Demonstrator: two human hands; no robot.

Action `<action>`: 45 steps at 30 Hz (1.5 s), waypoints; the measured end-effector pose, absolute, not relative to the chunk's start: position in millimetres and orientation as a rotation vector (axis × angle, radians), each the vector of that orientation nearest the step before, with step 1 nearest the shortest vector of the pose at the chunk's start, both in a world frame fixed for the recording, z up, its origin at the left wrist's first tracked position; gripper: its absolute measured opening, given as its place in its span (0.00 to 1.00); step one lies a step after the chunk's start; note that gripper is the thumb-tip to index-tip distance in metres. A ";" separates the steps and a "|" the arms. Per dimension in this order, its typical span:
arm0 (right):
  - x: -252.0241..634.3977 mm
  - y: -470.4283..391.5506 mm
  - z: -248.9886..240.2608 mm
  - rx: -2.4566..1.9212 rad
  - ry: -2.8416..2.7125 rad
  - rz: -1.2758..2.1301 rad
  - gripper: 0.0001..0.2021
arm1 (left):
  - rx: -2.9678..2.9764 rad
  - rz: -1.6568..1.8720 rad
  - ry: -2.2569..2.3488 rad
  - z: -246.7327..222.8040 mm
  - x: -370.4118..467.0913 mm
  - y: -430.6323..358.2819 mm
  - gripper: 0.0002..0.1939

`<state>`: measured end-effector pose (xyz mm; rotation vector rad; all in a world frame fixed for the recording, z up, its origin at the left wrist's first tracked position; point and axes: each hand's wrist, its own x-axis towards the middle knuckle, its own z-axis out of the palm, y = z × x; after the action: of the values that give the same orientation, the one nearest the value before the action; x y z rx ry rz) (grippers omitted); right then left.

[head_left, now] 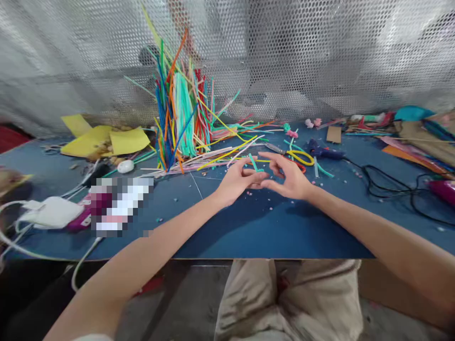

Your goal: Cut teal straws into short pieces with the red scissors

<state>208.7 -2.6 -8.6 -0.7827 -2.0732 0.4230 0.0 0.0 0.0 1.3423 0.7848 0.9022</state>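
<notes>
At the frame's centre, my left hand point(234, 181) pinches a short, bent, fuzzy mint-green pipe cleaner point(253, 163); whether my right hand point(290, 179), curled beside it, grips too, I can't tell. One bend looks done; what's left doesn't show.

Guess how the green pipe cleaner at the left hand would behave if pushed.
The green pipe cleaner is probably very light, being so thin. It likely bends yet keeps its shape: it sticks up by the left hand without drooping, with a kink low down. That kink should also make it unlikely to roll.
</notes>
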 end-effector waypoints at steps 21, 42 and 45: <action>205.2 3.7 2.5 -0.951 -1.561 0.907 0.15 | 1.390 0.886 0.794 -11.5 -9.7 19.9 0.24; 198.4 5.4 -11.8 -0.978 -1.525 1.060 0.19 | 1.298 0.847 0.837 -5.2 -4.9 6.7 0.36; 198.7 6.1 -11.6 -0.974 -1.533 1.062 0.19 | 1.343 0.856 0.841 -4.9 -4.9 6.4 0.36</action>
<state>198.7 6.1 -11.6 -0.9745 -1.5329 1.0621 -4.9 6.4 -4.9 1.3432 0.8407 0.8562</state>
